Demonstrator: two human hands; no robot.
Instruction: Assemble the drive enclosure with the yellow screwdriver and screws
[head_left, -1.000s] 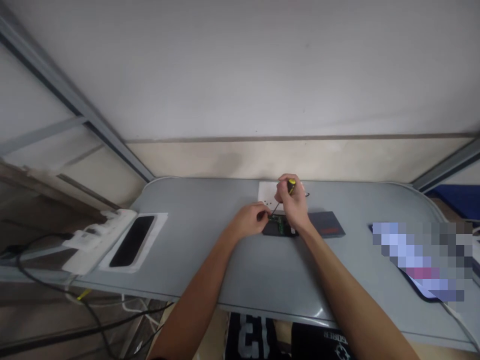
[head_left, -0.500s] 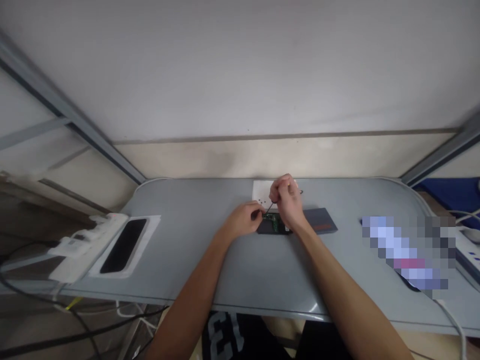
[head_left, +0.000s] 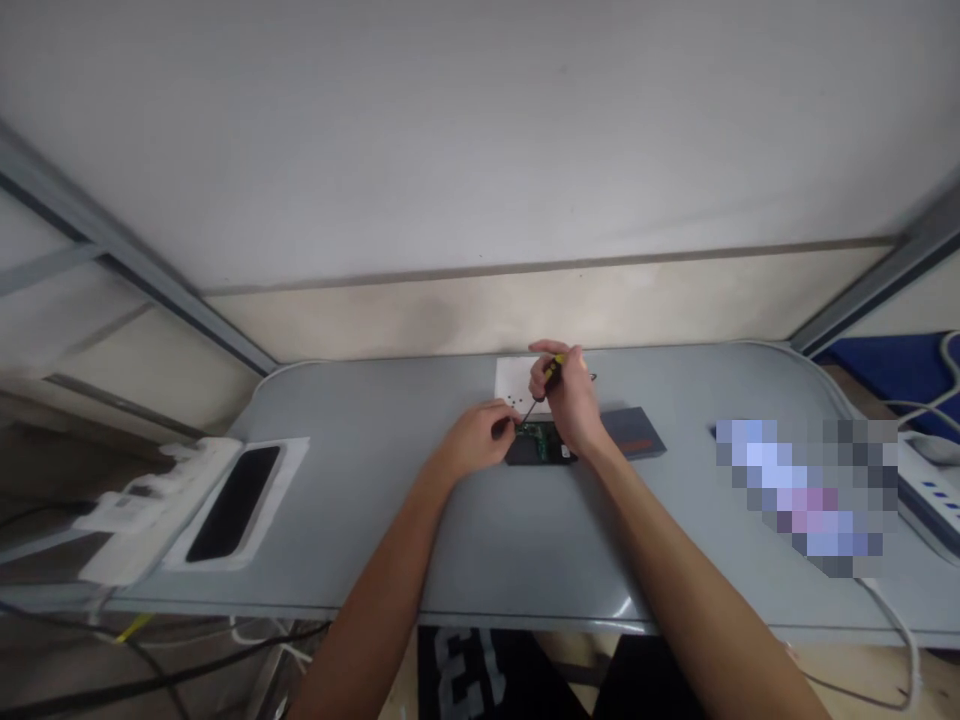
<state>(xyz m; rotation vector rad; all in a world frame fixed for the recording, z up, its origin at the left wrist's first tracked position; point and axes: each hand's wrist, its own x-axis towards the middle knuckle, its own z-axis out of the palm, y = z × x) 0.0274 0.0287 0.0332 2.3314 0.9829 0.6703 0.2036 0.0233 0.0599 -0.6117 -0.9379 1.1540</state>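
A black-and-yellow screwdriver is gripped in my right hand, its thin shaft slanting down to the left. The tip reaches the left part of an opened black electronic device with a green circuit board exposed; the exact contact point is too small to tell. My left hand is closed at the device's left end, thumb and forefinger pinched beside the screwdriver tip. Behind lies a white sheet with several tiny dark pieces on it, probably screws, partly covered by my right hand.
A dark grey flat box or panel lies right of the device, partly behind my right wrist. At the left, a black phone rests on white paper, beside a white power strip. On the right are a blurred-out item and another power strip.
My right hand has tilted, with its fingers opening a little around the screwdriver, so the yellow handle shows more. My left hand stays at the device. The camera view has shifted slightly.
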